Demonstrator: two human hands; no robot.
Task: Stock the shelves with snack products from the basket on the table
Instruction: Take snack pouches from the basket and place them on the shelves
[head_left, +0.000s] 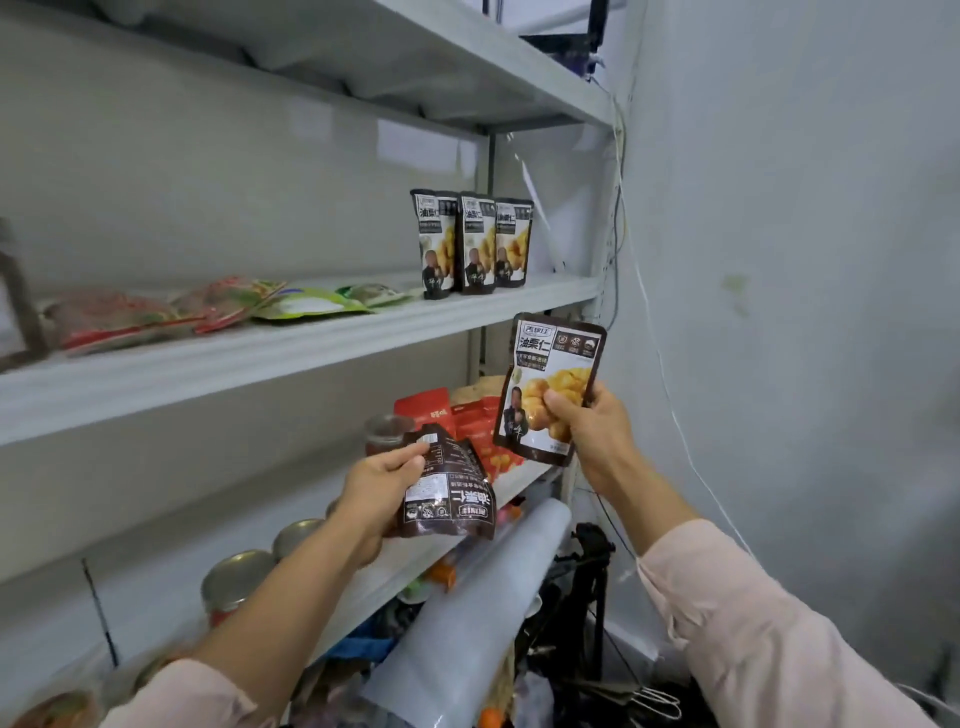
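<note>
My right hand (587, 423) grips a dark brown chestnut snack pouch (550, 364) upright, front side facing me, just below the middle shelf (291, 353). My left hand (382, 480) holds a second pouch of the same kind (449, 493), upside down with its back label showing, in front of the lower shelf. Three matching pouches (472, 241) stand upright in a row at the right end of the middle shelf. The basket and the table are out of view.
Flat red and green snack bags (208, 309) lie on the left part of the middle shelf. The lower shelf holds red packets (467, 415), a jar (384, 431) and lidded tins (236, 579). A rolled plastic sheet (483, 597) leans below. A wall with cables stands at the right.
</note>
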